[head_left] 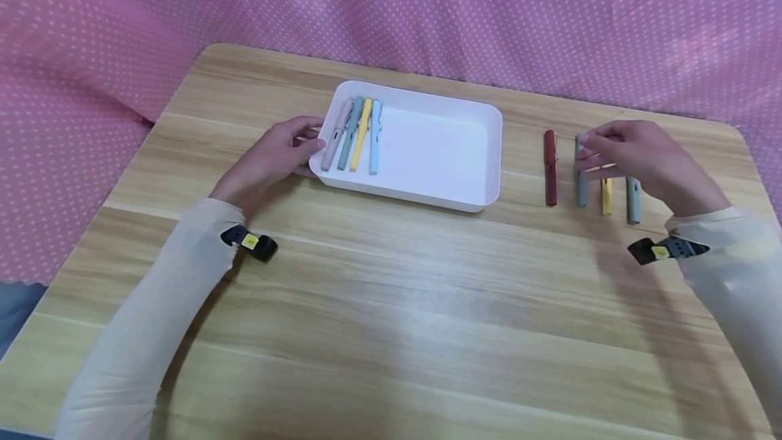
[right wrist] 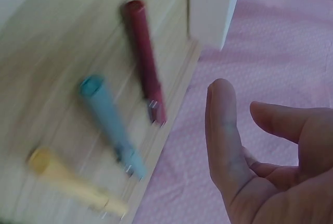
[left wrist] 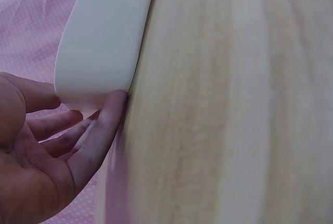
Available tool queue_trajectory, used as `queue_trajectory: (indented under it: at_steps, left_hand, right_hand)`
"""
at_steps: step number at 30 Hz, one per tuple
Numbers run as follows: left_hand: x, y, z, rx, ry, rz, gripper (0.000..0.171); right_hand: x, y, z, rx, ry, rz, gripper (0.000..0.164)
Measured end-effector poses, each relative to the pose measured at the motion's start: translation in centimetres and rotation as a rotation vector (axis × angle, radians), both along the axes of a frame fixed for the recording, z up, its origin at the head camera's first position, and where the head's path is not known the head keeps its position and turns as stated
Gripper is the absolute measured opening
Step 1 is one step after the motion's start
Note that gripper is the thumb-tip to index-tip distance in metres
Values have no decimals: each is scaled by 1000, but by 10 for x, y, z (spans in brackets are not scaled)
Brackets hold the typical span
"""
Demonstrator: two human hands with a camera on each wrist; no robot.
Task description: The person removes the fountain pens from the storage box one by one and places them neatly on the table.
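A white tray [head_left: 408, 190] stands at the back of the table. My left hand [head_left: 282, 149] grips its left end, thumb at the rim; in the left wrist view the fingers [left wrist: 106, 122] lie against the outer wall. Inside the tray, at its left, lie a mauve pen [head_left: 336, 138], a green pen [head_left: 349, 136], a yellow pen [head_left: 362, 134] and a light blue pen [head_left: 375, 141]. Above a row of pens on the right hovers my right hand [head_left: 647, 158], holding nothing. Below it are a red pen [right wrist: 145, 60], a teal pen [right wrist: 110, 122], a yellow pen [right wrist: 73, 182] and a grey-green pen [head_left: 633, 202], partly covered.
The wooden table [head_left: 391, 318] has rounded back corners. Behind it hangs a pink dotted cloth [head_left: 427, 12]. A black strap with a camera [head_left: 249, 242] sits on the left wrist, another strap with a camera [head_left: 666, 250] on the right.
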State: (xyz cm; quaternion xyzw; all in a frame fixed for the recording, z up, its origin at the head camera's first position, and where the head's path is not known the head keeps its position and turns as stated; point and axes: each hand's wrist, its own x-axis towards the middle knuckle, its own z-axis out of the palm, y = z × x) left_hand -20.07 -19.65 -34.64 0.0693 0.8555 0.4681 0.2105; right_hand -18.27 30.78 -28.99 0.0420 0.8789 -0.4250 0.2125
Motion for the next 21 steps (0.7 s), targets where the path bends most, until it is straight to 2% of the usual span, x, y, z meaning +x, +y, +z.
queue_trajectory:
  at_steps: [12, 21]
  left_hand:
    - [0, -1, 0, 14, 12, -14, 52]
    - [0, 1, 0, 57, -4, -2, 51]
  right_hand:
    - [-20, -73, 13, -58, 39, 78, 51]
    - [-41, -127, 23, -62, 7, 156, 47]
